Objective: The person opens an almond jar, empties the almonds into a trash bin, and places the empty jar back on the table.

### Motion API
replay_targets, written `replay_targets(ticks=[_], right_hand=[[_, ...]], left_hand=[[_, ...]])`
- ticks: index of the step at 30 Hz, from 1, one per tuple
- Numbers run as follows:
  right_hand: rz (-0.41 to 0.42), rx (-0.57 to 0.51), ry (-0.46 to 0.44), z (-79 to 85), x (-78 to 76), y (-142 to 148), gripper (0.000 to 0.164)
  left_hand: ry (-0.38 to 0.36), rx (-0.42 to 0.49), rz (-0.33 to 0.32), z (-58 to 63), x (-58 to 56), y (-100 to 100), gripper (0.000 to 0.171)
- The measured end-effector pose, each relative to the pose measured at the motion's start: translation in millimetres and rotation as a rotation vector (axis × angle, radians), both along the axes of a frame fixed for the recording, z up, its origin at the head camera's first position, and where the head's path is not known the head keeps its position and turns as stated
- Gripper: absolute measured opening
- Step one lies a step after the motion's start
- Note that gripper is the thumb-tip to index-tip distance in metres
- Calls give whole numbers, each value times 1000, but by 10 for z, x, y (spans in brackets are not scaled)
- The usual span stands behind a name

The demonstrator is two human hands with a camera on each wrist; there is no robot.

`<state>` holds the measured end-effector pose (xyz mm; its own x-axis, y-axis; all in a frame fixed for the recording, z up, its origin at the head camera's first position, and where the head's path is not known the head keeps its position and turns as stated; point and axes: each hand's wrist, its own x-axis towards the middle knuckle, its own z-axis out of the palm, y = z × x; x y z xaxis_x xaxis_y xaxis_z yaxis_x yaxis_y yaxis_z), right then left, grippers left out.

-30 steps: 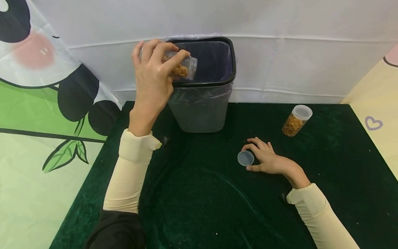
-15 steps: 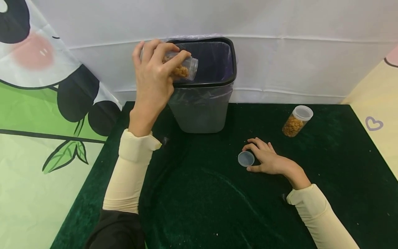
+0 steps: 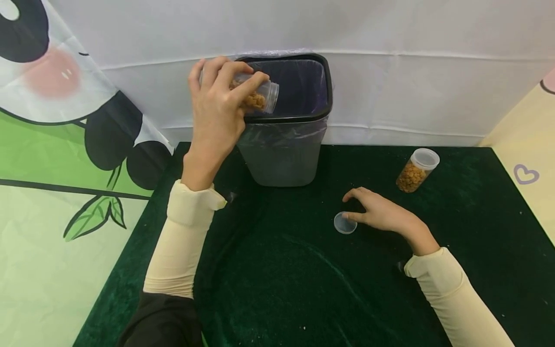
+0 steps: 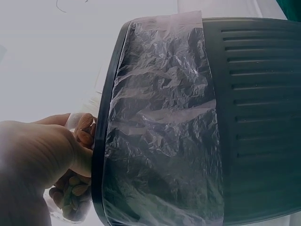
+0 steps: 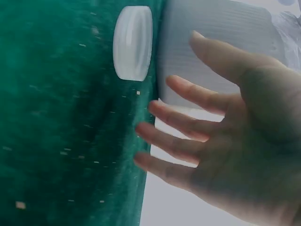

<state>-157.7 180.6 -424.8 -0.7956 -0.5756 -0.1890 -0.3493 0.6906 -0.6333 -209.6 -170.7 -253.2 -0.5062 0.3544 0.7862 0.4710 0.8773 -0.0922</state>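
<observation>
The two hands are well apart from each other. The left hand [image 3: 217, 103] is wrapped round a clear jar [image 3: 261, 96] holding brown pieces, and it has that jar lying nearly on its side at the left edge of the bin, lidless mouth pointing right, over the inside. Whether the jar touches the bin's rim, I can't tell from here. The right hand [image 3: 381, 212] grips nothing: its fingers are spread and its palm is bare, held just beside a small translucent lid [image 3: 345, 225]. The wrist view shows a gap between the fingertips and the lid, which lies on the dark green cloth [image 3: 269, 270].

Both forearms wear cream sleeves [image 3: 184, 246], folded back at the wrist, and a black sleeve [image 3: 160, 323] covers the left arm higher up. The grey bin [image 3: 282, 156] stands at the far side of the cloth, a crinkled clear liner [image 4: 160, 117] folded over its black rim. Farther right, beyond the right hand, a second jar [image 3: 412, 176] of brown pieces stands with its whitish cap on. Small pale crumbs [image 5: 20, 205] dot the cloth. White fabric [image 3: 412, 29] hangs behind everything; a cream panel at right carries a purple heart [image 3: 516, 176].
</observation>
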Motion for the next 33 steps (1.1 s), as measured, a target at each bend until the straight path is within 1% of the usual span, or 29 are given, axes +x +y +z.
replay_targets(ticks=[3,7,10,12,15,19,20,26,30,33], right_hand=[[-30,-42,-15,90,-65,-18,45],[-86,-132,-7,226,-146,-42,39],[-161,-256,-23,381,-212,-72,38],[-219,-357,-57,514,-257,-99,38],[-279,-511,-123,724,-336,-135,42],[-308,-629,-170,990,-438,-165,43],[-313,-667,-182,1050,-463,-176,41],[-327,-806,-249,1374,-622,-240,34],[-376,-847,-303,1533,-745,-287,35],[-423,-894,-385,1629,-853,-319,35]], left_hand=[[-6,6,-2,0,6,-4,44],[2,9,-2,5,3,4,44],[8,9,-4,8,-4,14,43],[6,12,-6,9,-6,18,43],[2,18,-8,11,-3,20,42],[2,16,-2,11,2,19,42],[1,16,-1,10,3,19,42],[1,14,5,0,2,30,42],[6,13,3,-4,-1,43,41],[5,12,3,-2,0,49,41]])
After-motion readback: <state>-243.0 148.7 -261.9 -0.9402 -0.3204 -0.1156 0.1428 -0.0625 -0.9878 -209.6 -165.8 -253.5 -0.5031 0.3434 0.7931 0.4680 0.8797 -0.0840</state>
